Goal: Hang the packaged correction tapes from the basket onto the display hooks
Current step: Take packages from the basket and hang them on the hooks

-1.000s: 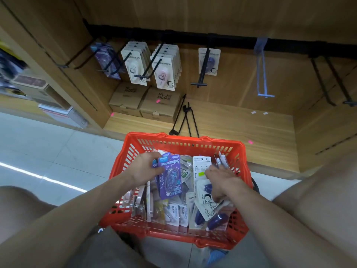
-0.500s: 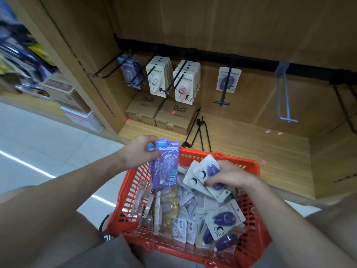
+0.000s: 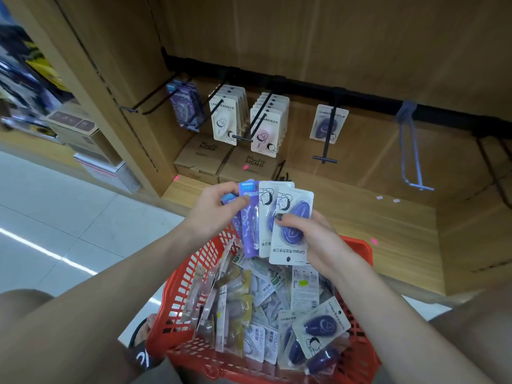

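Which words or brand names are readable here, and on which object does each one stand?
"NU SIGN": cardboard boxes on the shelf.
"Campus": white pack in the right hand, upside down.
"Campus": purple pack in the left hand.
"Campus": hanging navy pack.
Remaining small print: unreadable.

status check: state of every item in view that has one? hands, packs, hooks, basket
left hand: gripping purple packs
right hand: gripping white-card packs, upside down
basket: full of packs
navy-tape hook: one pack hung
blue hook: empty
white and pink hooks: well stocked
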